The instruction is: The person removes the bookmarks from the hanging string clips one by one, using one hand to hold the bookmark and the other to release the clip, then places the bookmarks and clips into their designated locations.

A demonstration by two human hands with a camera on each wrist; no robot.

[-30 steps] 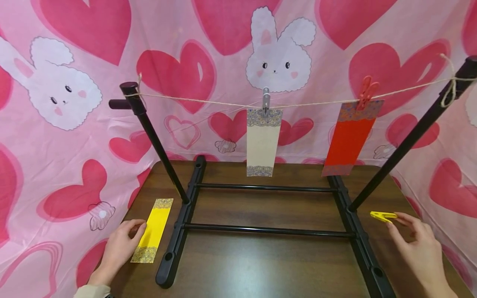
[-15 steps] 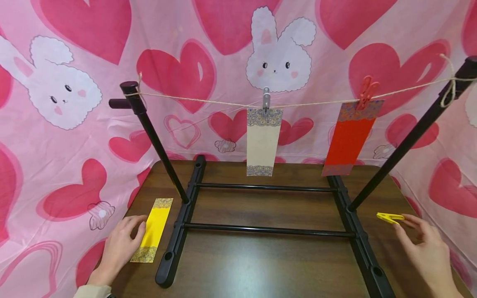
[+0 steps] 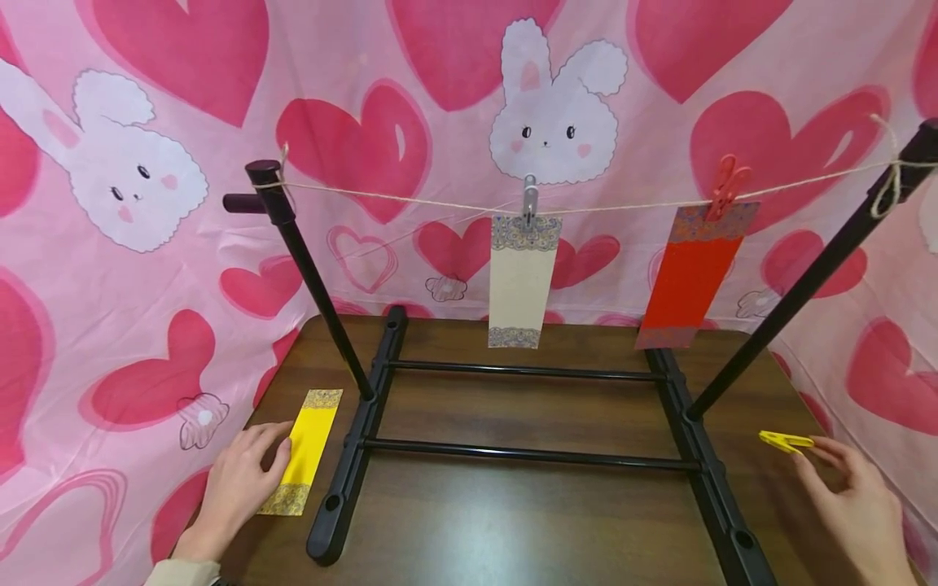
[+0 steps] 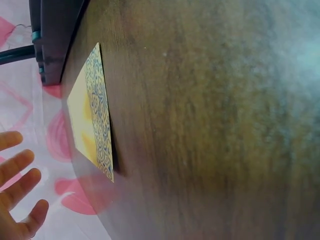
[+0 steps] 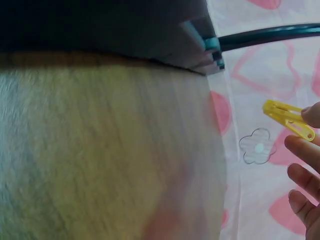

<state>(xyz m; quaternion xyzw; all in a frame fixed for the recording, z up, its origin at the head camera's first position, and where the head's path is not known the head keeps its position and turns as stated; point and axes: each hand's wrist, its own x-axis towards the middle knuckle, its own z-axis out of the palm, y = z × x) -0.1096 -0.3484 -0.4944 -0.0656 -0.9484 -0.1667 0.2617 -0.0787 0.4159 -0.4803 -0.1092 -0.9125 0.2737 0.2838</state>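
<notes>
A yellow paper strip with patterned ends lies on the table at the left. Over its left edge in the head view is my left hand; the left wrist view shows loosely spread fingers with nothing between them. On the right, my right hand pinches a yellow clothespin by its handle end between thumb and fingers, its nose pointing left. A string spans the black stand's posts. From it hang a cream strip under a grey clothespin and a red strip under a red clothespin.
The black stand fills the middle of the wooden table, with two crossbars low over the tabletop. Its posts lean outward on both sides. Pink cloth with hearts and rabbits encloses the table's back and sides.
My right hand has moved right and slightly down with the yellow clothespin. My left hand's fingers have shifted slightly over the strip's edge; the strips have stayed put.
</notes>
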